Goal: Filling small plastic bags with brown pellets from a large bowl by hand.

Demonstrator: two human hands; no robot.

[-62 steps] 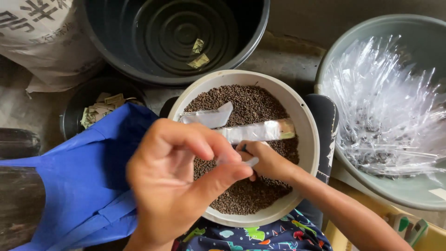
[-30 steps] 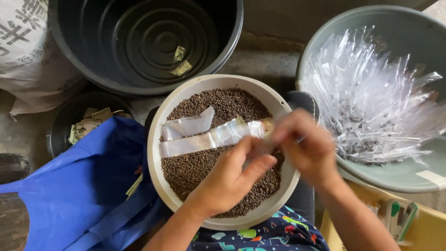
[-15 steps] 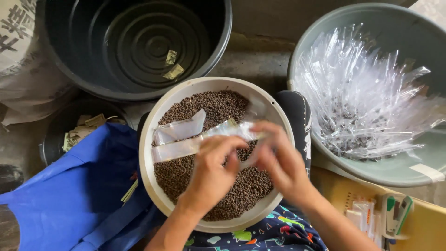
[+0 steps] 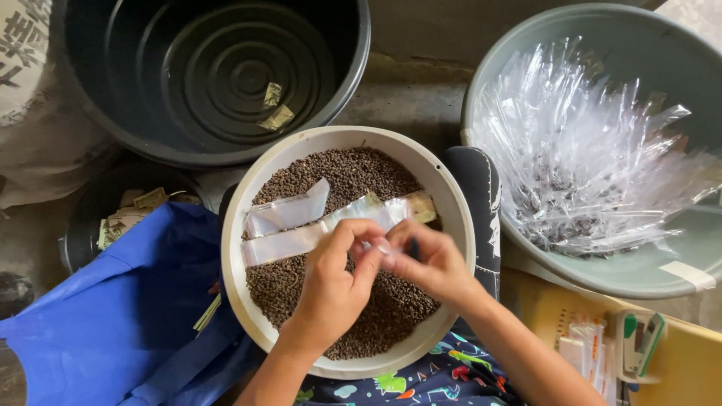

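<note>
I see my left hand [image 4: 331, 282] and my right hand [image 4: 432, 263] meeting over the middle of the cream bowl [image 4: 241, 301], which is filled with small dark brown pellets [image 4: 353, 177]. Both hands pinch the near end of a long clear plastic sleeve [image 4: 301, 239]: the left thumb and forefinger close on it from the left, the right fingertips press against it from the right, and the fingers of the two hands touch each other at that spot. The sleeve runs from the pinch out to the left across the pellets, lying flat on them. A second clear sleeve [image 4: 289, 213] lies on the pellets just beyond it, toward the bowl's far left, free of either hand. A short piece with a yellowish paper end [image 4: 417, 207] lies just beyond my right hand, near the bowl's right rim.

Beyond the bowl stands a large dark round tub [image 4: 150, 143] with two scraps of yellowish paper [image 4: 274, 105] on its bottom. To the bowl's right is a grey-green basin [image 4: 647, 274] heaped with clear plastic sleeves [image 4: 587, 158]. To the bowl's left lies a blue cloth bag [image 4: 113, 323], touching the rim. Near the bowl's lower right a green and white stapler [image 4: 639, 342] rests on a yellow surface [image 4: 688, 368].
</note>
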